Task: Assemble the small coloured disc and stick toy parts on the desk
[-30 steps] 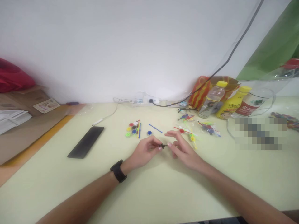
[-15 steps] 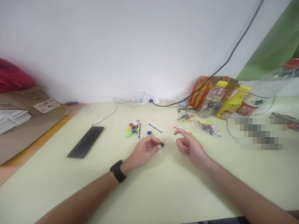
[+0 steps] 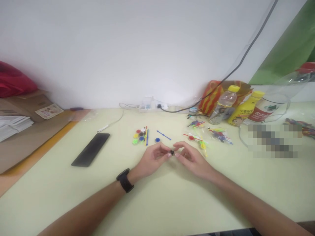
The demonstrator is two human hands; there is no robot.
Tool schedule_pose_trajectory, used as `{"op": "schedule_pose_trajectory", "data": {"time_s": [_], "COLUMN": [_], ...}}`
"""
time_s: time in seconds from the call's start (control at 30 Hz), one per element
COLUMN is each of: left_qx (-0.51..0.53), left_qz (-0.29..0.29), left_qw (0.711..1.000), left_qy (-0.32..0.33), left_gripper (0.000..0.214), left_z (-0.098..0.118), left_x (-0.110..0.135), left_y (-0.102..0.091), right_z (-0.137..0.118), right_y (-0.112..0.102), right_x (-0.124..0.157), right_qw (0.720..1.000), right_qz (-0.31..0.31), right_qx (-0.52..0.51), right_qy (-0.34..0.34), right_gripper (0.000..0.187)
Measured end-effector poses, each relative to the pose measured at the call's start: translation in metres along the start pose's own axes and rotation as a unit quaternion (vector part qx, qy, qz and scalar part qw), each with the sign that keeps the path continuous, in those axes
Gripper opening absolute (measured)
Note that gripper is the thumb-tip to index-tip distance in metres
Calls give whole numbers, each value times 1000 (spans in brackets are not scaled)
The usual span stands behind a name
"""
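A small black plastic piece (image 3: pixel 172 152) is held off the table between my two hands. My left hand (image 3: pixel 154 159) pinches it from the left with thumb and fingertips. From the right, my right hand (image 3: pixel 194 162) brings its curled thumb and fingers to the same piece, the index finger arched above it. Just beyond lie a blue disc (image 3: pixel 157 140) and a blue arrow strip (image 3: pixel 163 135). Several coloured discs (image 3: pixel 141 138) cluster to the left with upright-lying arrow strips. Behind my right hand are a red arrow with a disc (image 3: pixel 192 138) and a yellow one (image 3: pixel 202 145).
A black phone (image 3: pixel 90 149) lies at left. Bagged coloured pieces (image 3: pixel 220 134), a clear bottle (image 3: pixel 223 106) and a yellow bottle (image 3: pixel 246 108) stand or lie at right. A power strip (image 3: pixel 152 105) sits by the wall, its grey cable (image 3: pixel 240 64) rising right.
My right hand has moved left and its thumb and fingers now meet the black piece. The yellow arrow behind it has come into sight. My left hand has stayed put.
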State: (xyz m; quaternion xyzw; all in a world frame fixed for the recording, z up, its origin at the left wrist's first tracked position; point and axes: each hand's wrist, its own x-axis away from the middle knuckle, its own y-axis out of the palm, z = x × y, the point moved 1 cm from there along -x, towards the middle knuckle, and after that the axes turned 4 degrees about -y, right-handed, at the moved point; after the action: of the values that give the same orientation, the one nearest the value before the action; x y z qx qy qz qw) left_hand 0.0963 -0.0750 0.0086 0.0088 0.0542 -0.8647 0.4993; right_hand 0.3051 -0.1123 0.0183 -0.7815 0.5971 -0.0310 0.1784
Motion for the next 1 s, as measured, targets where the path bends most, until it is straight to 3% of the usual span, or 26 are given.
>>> {"op": "schedule_pose_trajectory", "data": {"time_s": [0.3, 0.43, 0.5, 0.63, 0.77, 0.83, 0.9, 1.0], "left_qx": [4, -41, -89, -144, -154, -155, -152, -144], "left_qz": [-12, 33, 58, 99, 113, 113, 117, 133], "left_qw": [1000, 998, 994, 982, 978, 978, 978, 978], "left_qy": [-6, 18, 35, 71, 81, 84, 82, 69], "left_gripper": [27, 21, 26, 59, 62, 60, 56, 48], "left_z": [1, 2, 3, 6, 7, 8, 8, 8], "left_x": [1, 1, 1, 3, 6, 7, 8, 9], "left_y": [1, -1, -3, -8, -9, -9, -8, -8], "right_z": [1, 5, 10, 22, 28, 26, 21, 13], "right_y": [1, -7, -12, -29, -47, -45, -32, -1], "right_x": [0, -1, -3, -8, -12, -11, -8, -2], "right_qw": [998, 984, 960, 892, 837, 844, 881, 944], "right_qz": [-14, 21, 45, 65, 103, 126, 116, 19], "right_qx": [53, 170, 270, 445, 536, 518, 447, 301], "right_qy": [-38, -54, -54, -39, -40, -64, -101, -134], "right_gripper": [19, 15, 11, 14, 17, 15, 13, 15]}}
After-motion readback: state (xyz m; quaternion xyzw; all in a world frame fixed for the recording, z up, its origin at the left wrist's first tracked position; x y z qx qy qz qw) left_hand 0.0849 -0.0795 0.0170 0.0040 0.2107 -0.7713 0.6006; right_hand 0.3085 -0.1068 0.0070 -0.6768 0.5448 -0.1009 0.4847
